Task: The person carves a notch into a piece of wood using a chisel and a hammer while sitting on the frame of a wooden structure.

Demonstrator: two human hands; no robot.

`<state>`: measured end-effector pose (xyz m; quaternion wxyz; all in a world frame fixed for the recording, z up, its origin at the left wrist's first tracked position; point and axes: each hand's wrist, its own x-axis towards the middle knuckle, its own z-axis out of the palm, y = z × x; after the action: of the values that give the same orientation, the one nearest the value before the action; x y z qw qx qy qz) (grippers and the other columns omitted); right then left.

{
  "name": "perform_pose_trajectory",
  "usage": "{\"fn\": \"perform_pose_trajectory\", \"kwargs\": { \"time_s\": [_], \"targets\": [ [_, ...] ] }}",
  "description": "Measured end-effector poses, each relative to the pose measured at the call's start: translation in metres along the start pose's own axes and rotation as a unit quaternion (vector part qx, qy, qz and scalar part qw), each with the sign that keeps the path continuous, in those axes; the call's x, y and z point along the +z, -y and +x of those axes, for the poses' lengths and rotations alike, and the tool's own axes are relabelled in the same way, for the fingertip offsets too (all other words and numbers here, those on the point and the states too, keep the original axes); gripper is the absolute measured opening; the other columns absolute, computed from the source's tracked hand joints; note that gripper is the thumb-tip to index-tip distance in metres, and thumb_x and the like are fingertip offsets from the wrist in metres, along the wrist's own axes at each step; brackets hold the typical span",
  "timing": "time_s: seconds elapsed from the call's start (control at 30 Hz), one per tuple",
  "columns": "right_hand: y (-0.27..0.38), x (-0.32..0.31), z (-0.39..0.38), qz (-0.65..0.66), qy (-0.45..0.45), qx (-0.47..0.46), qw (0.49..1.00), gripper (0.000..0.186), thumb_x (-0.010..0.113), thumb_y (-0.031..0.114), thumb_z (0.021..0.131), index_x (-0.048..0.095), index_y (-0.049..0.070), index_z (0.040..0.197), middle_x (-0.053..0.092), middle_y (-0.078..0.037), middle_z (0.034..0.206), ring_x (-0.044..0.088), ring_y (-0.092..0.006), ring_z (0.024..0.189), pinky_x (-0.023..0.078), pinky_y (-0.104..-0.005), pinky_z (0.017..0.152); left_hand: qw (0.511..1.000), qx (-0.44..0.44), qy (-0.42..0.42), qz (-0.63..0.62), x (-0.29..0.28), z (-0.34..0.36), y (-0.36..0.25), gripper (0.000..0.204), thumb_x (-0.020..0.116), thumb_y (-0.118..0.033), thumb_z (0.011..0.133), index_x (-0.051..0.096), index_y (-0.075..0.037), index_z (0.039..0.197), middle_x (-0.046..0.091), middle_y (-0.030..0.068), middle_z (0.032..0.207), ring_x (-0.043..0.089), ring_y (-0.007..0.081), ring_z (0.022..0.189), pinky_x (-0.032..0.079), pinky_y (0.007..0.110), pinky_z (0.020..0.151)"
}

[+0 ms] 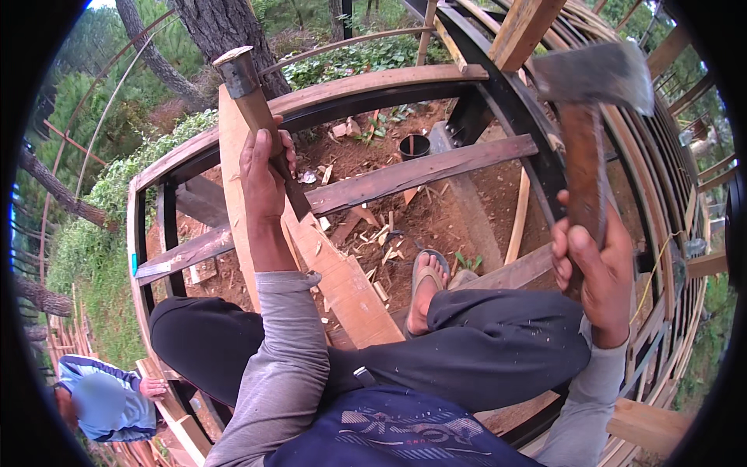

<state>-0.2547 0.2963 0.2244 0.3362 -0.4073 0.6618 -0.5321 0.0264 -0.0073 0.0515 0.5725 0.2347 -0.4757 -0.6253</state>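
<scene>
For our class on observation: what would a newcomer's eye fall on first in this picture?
First, the hatchet raised high at upper right in the right hand. Next, the chisel gripped by the left hand, its blade set on a pale plank at centre. Below lies red soil strewn with wood chips.

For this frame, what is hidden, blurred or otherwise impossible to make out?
- Head view: the chisel tip on the pale plank is hidden behind the left hand.
- Head view: the axe head is motion-blurred, so its edge is unclear.
- Head view: the axe handle's lower end is covered by the right hand.
</scene>
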Motion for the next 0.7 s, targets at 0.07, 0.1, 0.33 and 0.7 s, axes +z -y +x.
{"fn": "perform_pose_trajectory", "kwargs": {
  "time_s": [0.07,0.1,0.33,0.7],
  "targets": [
    [0.005,-0.011,-0.029,0.036,-0.056,-0.039,0.997,0.057,0.065,0.030,0.102,0.043,-0.005,0.139,0.058,-0.005,0.083,0.052,-0.0079,0.061,0.044,-0.0230,0.051,0.999,0.009,-0.019,-0.032,0.006,0.000,-0.001,0.040,0.052,-0.040,0.109,0.054,-0.003,0.125,0.060,0.0036,0.092,0.054,0.0095,0.068,0.043,0.025,0.057],
    [0.007,-0.011,-0.039,0.048,-0.080,-0.067,0.993,0.061,0.066,0.032,0.101,0.041,-0.005,0.141,0.057,-0.006,0.082,0.052,-0.0087,0.060,0.045,-0.0239,0.050,0.998,0.015,-0.037,-0.042,0.006,0.001,-0.004,0.039,0.053,-0.041,0.108,0.052,-0.004,0.122,0.059,0.0033,0.090,0.053,0.0093,0.064,0.042,0.024,0.053],
    [-0.043,0.039,-0.057,0.213,-0.132,-0.165,0.954,0.074,0.073,0.032,0.097,0.031,-0.002,0.147,0.053,-0.008,0.082,0.053,-0.0126,0.056,0.050,-0.0293,0.048,0.998,-0.045,-0.017,-0.048,0.005,0.004,-0.003,0.033,0.062,-0.036,0.104,0.056,-0.005,0.115,0.060,0.0047,0.089,0.060,0.0140,0.070,0.051,0.028,0.059],
    [-0.187,0.085,0.025,0.328,-0.004,0.198,0.924,0.043,0.064,0.014,0.100,0.041,0.001,0.135,0.052,-0.005,0.081,0.051,-0.0100,0.059,0.048,-0.0291,0.051,0.997,-0.076,0.015,-0.014,-0.037,-0.016,0.049,0.030,0.066,-0.034,0.101,0.047,-0.013,0.090,0.043,-0.0023,0.067,0.043,0.0088,0.056,0.040,0.024,0.049]
  ]
}}
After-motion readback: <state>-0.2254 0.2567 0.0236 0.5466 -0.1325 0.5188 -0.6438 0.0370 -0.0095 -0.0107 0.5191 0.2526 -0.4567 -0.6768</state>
